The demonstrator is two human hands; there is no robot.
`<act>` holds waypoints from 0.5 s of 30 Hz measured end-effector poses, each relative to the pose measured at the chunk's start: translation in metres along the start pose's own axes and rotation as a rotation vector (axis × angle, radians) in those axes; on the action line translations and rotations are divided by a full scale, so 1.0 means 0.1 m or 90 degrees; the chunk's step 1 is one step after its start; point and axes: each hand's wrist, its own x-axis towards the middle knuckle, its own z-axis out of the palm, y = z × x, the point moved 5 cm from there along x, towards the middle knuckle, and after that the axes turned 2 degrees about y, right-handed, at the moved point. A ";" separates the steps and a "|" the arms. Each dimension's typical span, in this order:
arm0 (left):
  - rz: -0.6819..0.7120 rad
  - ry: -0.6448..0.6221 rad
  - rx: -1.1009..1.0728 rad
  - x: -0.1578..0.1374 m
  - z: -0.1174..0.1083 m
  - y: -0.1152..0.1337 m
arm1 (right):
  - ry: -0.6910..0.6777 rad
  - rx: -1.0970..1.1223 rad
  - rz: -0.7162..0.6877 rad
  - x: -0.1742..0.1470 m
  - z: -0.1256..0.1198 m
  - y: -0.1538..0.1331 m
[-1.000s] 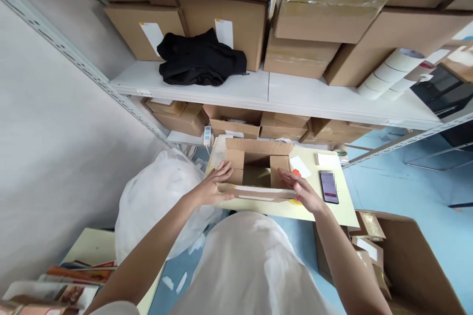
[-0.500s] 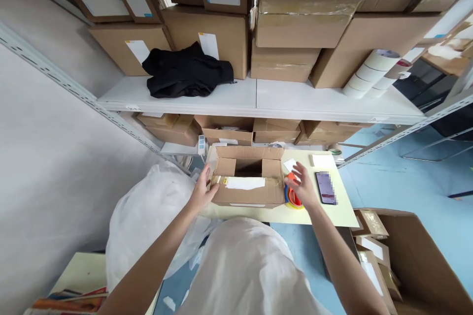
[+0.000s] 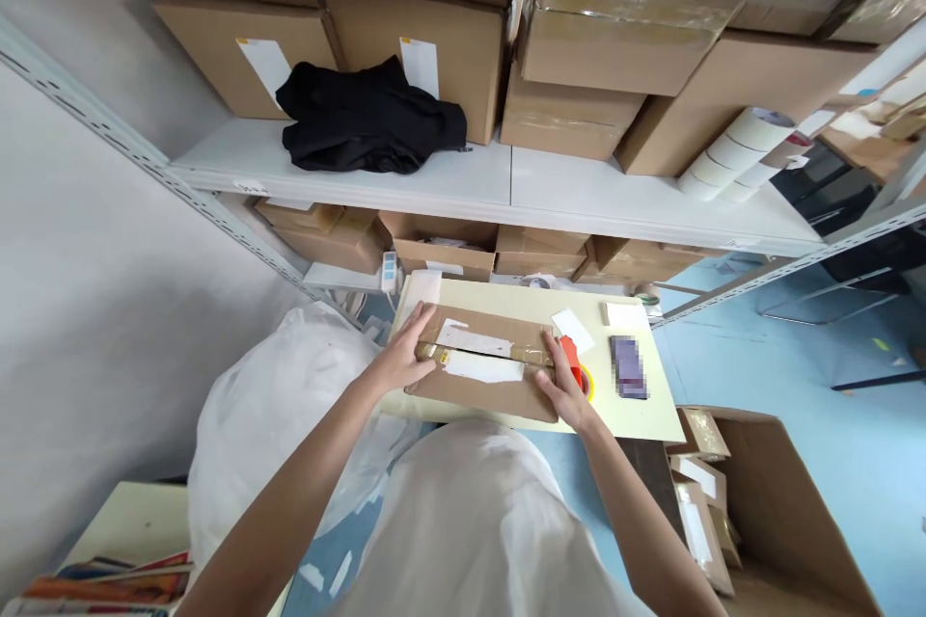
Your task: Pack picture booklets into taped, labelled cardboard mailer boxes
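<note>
A small cardboard box [image 3: 477,393] lies on the pale yellow table [image 3: 499,297] in front of me. Its top flaps are folded down, with a narrow gap along the seam and torn white label remnants on both sides of it. My left hand [image 3: 402,355] grips the left end, thumb on the near side and fingers over the top. At the right end my right hand [image 3: 568,388] holds the box in the same way. Just beyond that hand is a red-orange tape dispenser [image 3: 571,353] with a yellow-rimmed roll, partly hidden by my fingers.
A phone [image 3: 629,367], a white card [image 3: 572,330] and a white stack [image 3: 623,314] are on the table's right side. Shelves [image 3: 579,202] with boxes rise behind. A large open carton [image 3: 788,501] holds parcels at lower right; a translucent plastic bag [image 3: 275,424] stands left.
The box's top flaps have gone from standing open to folded down. My right hand has moved left onto the box's right end; my left hand stays at its left end.
</note>
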 end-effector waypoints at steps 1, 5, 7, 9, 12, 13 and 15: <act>-0.011 -0.019 0.009 -0.01 0.02 0.01 | 0.010 0.011 0.019 -0.03 0.01 0.03; -0.027 -0.029 0.023 0.07 0.11 0.01 | 0.076 0.043 0.050 0.18 -0.05 0.04; -0.019 -0.020 0.027 0.19 0.13 0.00 | 0.098 0.057 0.046 0.36 -0.10 0.02; -0.018 -0.014 0.034 0.30 0.13 -0.01 | 0.105 0.072 0.043 0.51 -0.14 0.01; -0.024 -0.016 0.044 0.35 0.13 -0.02 | 0.109 0.097 0.043 0.52 -0.14 0.02; -0.025 -0.020 0.047 0.32 0.13 -0.02 | 0.105 0.102 0.052 0.45 -0.13 0.02; -0.025 -0.028 0.050 0.18 0.15 -0.01 | 0.091 0.106 0.081 0.27 -0.07 0.05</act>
